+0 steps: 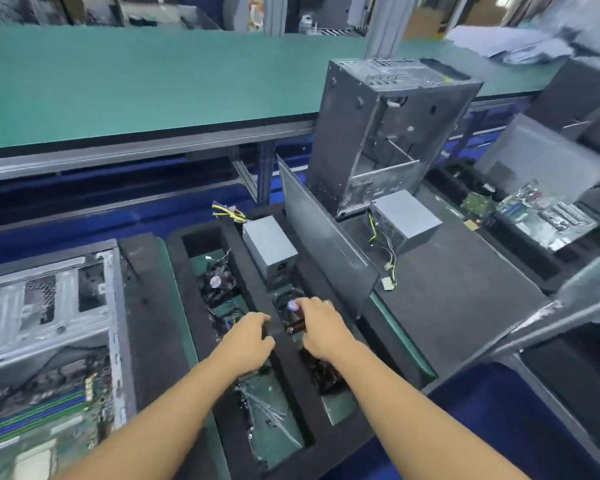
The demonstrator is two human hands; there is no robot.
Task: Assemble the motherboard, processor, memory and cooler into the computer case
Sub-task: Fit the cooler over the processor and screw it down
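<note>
Both hands are reached into a black foam tray [174,258] on the surface. The right hand [321,327] is curled over the cooler [289,311], which is gripped from its near right side. The left hand [248,336] is bent over the divider [284,372] between the two long pockets, and whether anything is held there cannot be told.

Room is tight around the cooler. A power supply [269,247] is stood just beyond it, and a dark panel [323,230] is leaned close along the tray's right edge. A fan [217,280] is seen in the left pocket, apart from the left hand.

The cooler is seated in the right pocket, with its fan face and round label turned upward. The pockets are run lengthwise away from the person, slanted leftward.

The cooler's near half is hidden by the right hand. An open case [49,306] is laid just left of the tray, cut off by the frame, with a motherboard [39,410] seen inside, blurred. An upright case [388,133] is stood behind the panel.
</note>
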